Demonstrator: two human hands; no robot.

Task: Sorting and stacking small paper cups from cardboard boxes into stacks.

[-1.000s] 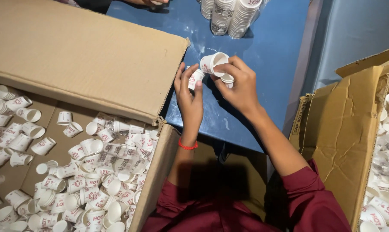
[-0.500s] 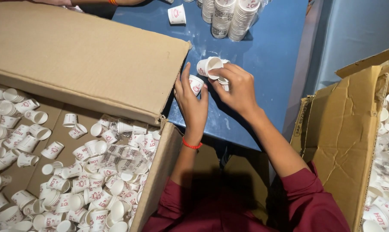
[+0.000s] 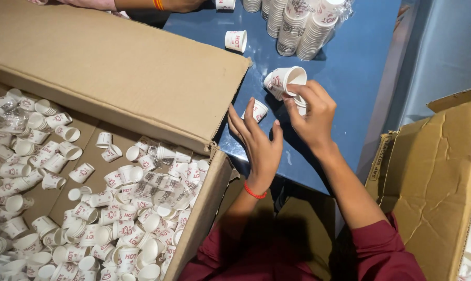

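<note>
Blue table point(image 3: 350, 78), centre to far. Right hand point(image 3: 311, 112): fingers curled round short nested bunch of white paper cups point(image 3: 285, 82), mouths tilted sideways, above table. Left hand point(image 3: 256, 138): fingers part spread, fingertips pinching single paper cup point(image 3: 257, 109), just left of bunch. Lone cup point(image 3: 236, 40) on its side, far. Tall cup stacks point(image 3: 298, 26), far edge. Open cardboard box point(image 3: 115, 67), left, full of loose cups point(image 3: 115, 208). Second cardboard box point(image 3: 438, 182), right.
</note>
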